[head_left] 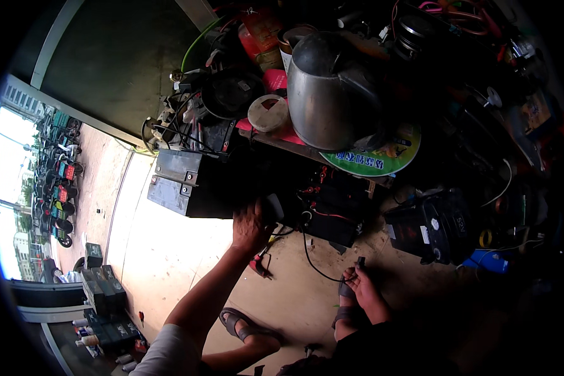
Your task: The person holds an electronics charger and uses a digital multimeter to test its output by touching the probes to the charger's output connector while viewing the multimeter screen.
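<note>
Left hand [252, 227]: reaches forward to the shadowed area beside the grey-topped batteries [171, 195]. Its fingertips are lost in darkness; how far its grip is open, and whether it has hold of anything, cannot be told.

Right hand [363, 289]: held low, above a sandalled foot [346, 313]. Its grip is closed, fingers bent around a thin black cable [314, 266] near its end; a small black plug [360, 261] projects beyond the fingers. From there the cable curves up and left toward dark battery blocks [335, 207] with red fittings.

Surroundings: a red-handled tool [259, 267] lies on the floor [194, 250] near the left hand. A metal kettle [316, 100] stands on the cluttered counter [288, 145], beside a pale round lid [268, 113] and partly over a green printed disc [385, 153]. A black battery case [429, 227] sits on the floor to the right, near a blue object [486, 261].
</note>
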Tool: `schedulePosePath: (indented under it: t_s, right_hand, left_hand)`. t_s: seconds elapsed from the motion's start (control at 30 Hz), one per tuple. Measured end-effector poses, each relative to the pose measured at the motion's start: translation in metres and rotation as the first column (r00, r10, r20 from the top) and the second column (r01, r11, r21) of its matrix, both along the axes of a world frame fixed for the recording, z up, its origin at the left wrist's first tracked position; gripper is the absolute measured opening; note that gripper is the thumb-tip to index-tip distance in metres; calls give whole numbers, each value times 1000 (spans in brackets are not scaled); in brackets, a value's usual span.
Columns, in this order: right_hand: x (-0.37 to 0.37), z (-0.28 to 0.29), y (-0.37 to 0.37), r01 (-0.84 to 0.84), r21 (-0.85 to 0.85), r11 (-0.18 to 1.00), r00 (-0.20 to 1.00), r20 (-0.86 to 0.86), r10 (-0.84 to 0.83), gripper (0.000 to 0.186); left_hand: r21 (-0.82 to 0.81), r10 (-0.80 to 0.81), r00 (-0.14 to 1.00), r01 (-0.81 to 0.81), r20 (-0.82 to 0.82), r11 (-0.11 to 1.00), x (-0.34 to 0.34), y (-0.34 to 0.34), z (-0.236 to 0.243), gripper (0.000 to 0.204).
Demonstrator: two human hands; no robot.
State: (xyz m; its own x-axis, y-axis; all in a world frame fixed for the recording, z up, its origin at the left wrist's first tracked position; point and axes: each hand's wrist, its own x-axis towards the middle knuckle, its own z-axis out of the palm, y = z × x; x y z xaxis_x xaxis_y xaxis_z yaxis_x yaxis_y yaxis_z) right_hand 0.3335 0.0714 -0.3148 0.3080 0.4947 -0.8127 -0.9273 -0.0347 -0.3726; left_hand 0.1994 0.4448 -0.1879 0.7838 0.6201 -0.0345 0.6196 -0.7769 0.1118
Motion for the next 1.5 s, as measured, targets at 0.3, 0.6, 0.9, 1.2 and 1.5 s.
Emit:
schedulePosePath:
  t_s: [0.3,0.6,0.9,1.2,1.5]
  right_hand:
    - [3,8,-10,-18,13,1000,1000,20,17,24]
    - [0,120,27,-324,70,944,902,323,286,25]
    - [40,261,41,-463,235,855,708,678,197,30]
    - [63,445,29,-536,244,808,511,856,80,25]
    - [8,547,92,-673,187,715,367,924,104,27]
  left_hand:
    - [24,-235,956,234,178,972,1,-14,82,99]
    - [119,-257,828,227,499,966,-42,-45,248,107]
    - [-362,329,166,247,930,899,-99,-49,360,106]
    - [-439,557,-232,410,798,799,-170,-45,393,58]
    - [-374,736,-280,718,616,587,-213,-42,380,60]
